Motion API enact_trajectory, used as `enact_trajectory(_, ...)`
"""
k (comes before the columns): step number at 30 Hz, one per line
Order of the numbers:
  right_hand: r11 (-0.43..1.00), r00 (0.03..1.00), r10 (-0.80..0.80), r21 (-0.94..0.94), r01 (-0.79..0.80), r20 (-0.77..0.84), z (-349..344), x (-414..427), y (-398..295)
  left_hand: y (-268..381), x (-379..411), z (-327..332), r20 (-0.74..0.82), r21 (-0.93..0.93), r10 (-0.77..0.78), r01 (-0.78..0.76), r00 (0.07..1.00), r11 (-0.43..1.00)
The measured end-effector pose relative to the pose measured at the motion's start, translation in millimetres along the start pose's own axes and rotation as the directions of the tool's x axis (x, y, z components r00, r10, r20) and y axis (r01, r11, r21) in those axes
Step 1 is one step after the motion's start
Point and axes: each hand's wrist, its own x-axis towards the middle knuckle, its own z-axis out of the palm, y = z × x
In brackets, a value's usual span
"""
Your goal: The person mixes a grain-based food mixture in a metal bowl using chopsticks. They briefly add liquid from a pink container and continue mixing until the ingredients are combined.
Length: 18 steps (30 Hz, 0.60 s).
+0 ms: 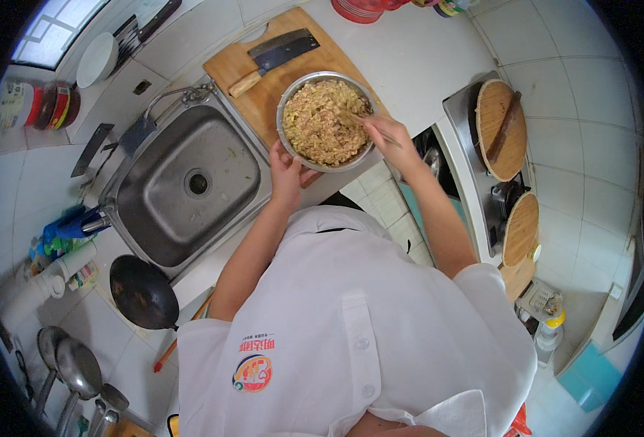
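A round metal bowl [281,134] stands on a wooden cutting board [322,54], filled with a chunky mixture [322,120] that looks like minced meat with chopped greens. My left hand [288,169] grips the bowl's near-left rim, thumb on the edge and fingers against the side. In my right hand [390,139] are thin utensils that look like chopsticks [392,140]; their tips are buried in the mixture at the bowl's right side. Behind the bowl, a cleaver [281,54] with a wooden handle lies flat on the board.
Left of the board is a steel sink [191,158] with a faucet [191,94]. A black wok [143,292] rests by the sink's near corner. To the right, a gas stove [494,202] carries pans under round wooden lids [499,128]. A red plastic container [357,10] stands at the back.
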Motion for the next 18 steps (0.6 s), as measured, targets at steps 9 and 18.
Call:
enact_trajectory(9, 0.995, 0.932, 0.094, -0.074, -0.073, 0.349, -28.7, -2.6, -21.8, 1.1, 5.7, -12.3, 0.061, -0.015, -0.028, 0.029, 0.998, 0.999)
enact_trajectory(18, 0.986, 0.96, -0.052, 0.168, 0.005, 0.275, 7.6, -11.5, -31.1, 17.5, -8.8, 0.2, 0.056, 0.008, 0.029, -0.03, 0.998, 1.0)
